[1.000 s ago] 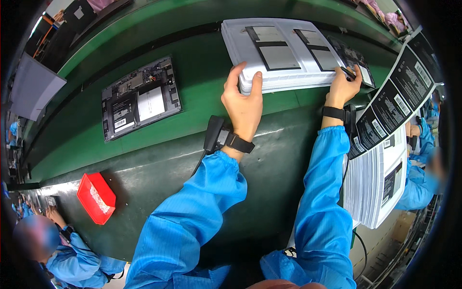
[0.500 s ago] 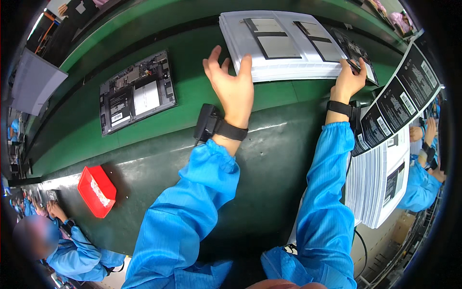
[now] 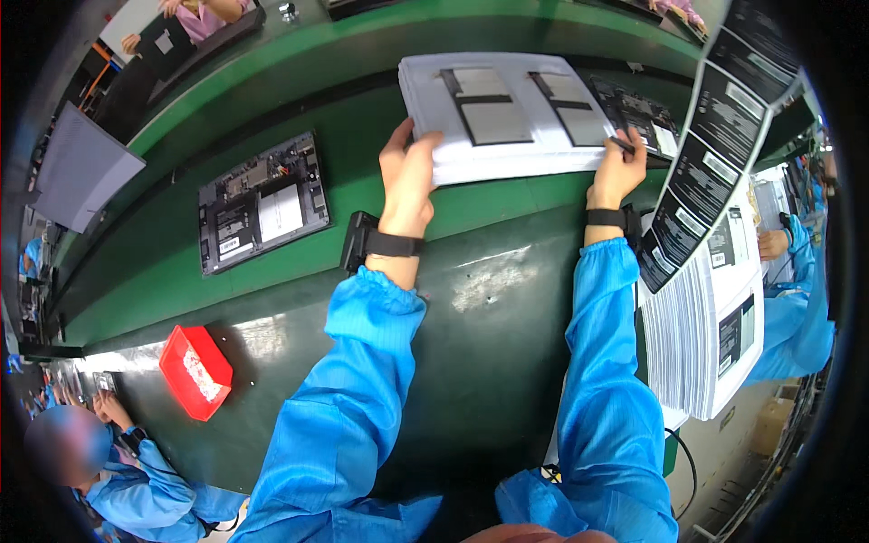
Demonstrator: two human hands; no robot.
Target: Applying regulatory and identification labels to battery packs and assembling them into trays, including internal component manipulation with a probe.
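Panel (image 3: 525, 118), white and flat with two grey rectangular patches and a dark circuit area at its right end, lay across the green belt (image 3: 272, 109) at the far side of the bench, reaching over the belt's near edge. The left hand (image 3: 407, 172) rested at the panel's near left corner, thumb up on the top face and fingers spread loosely along the edge, a light hold rather than a clench. The right hand (image 3: 618, 172) sat at the panel's near right edge, fingers pinched shut on a thin dark tool (image 3: 623, 143) whose tip touched the circuit area. Both wrists wore black straps, and both arms were in blue sleeves. A small black box (image 3: 356, 241) lay just beside the left wrist, at the belt's near edge. Farther left on the belt lay an open dark device (image 3: 262, 204) with a white label, well apart from the panel. A red bin (image 3: 195, 371) stood on the dark bench top (image 3: 489, 326) near its left end. At the right edge of the bench a stack of printed sheets (image 3: 706, 335) lay, with a strip of dark cards (image 3: 715, 145) hanging above it. Other people in blue sat at the far left and far right.
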